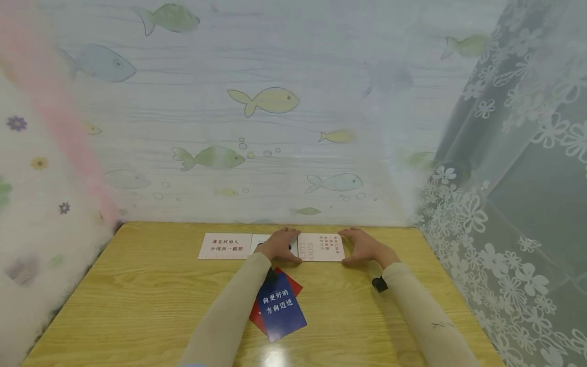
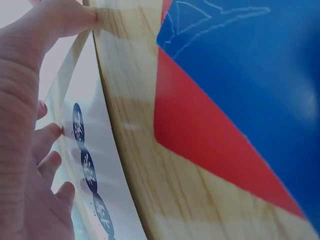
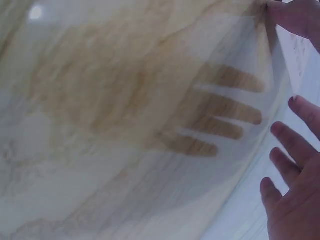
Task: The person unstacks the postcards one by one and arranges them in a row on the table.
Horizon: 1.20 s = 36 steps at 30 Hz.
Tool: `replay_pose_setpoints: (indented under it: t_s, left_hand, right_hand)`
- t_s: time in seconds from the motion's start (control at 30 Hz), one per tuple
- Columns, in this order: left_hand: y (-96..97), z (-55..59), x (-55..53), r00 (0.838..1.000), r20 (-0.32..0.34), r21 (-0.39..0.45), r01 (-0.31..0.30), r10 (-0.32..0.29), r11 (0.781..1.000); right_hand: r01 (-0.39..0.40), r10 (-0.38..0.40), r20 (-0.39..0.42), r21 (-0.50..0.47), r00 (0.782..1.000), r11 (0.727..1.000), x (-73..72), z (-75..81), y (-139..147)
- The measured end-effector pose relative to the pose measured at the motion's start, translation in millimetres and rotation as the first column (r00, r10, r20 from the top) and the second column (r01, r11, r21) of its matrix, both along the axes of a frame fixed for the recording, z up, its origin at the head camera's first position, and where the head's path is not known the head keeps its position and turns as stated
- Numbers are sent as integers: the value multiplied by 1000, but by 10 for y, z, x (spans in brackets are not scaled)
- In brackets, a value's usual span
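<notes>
A white card (image 1: 321,247) with red print, including sideways "GOOD LUCK" lettering, lies at the right end of a row near the table's far edge. My left hand (image 1: 281,245) holds this card by its left corners, thumb at the near one and fingers at the far one. At the opposite end, my right hand (image 1: 367,248) holds the right corners the same way; its other fingers spread beyond the edge in the right wrist view. Under my left hand, a white card with dark oval marks (image 2: 87,160) is partly hidden. Leftmost in the row is another white card (image 1: 224,246) with red characters.
Nearer on the wooden table (image 1: 137,306), a blue card (image 1: 282,311) with white characters lies askew over a red card (image 1: 293,283), close by my left forearm. A fish-patterned curtain (image 1: 266,168) hangs behind the far edge. Lacy flowered fabric (image 1: 500,260) hangs along the right side.
</notes>
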State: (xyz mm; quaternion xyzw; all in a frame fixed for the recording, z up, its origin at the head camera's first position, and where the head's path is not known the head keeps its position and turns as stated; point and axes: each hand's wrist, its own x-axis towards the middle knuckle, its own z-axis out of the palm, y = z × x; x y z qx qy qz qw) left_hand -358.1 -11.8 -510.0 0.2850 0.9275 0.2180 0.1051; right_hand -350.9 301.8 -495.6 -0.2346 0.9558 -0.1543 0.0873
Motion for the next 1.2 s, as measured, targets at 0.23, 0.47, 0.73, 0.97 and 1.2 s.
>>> replay_pose_setpoints:
  t_s: [0.23,0.47,0.73,0.97,1.2]
  left_hand:
    - [7,-29,5,999,37,25,-15,14,1000]
    - [-8,-39,33,997,73,5,-41,40,999]
    - [-27,-27,16,994,102,6,-44,43,999]
    - [-21,-66,-32,995,92,-7,-26,26,1000]
    - [-4,-90,-52,996,79,-42,-27,31,999]
  right_hand:
    - [43,-44,59,21,997,999,-21,-10,-19]
    - [48,-48,73,3,996,999,-36,-49,-12]
    - [55,-55,85,-5,995,998,-33,-8,-42]
    - [46,-46,85,-1,995,999,-26,0,-31]
    - [54,-52,111,-16,992,998,-20,-2,-20]
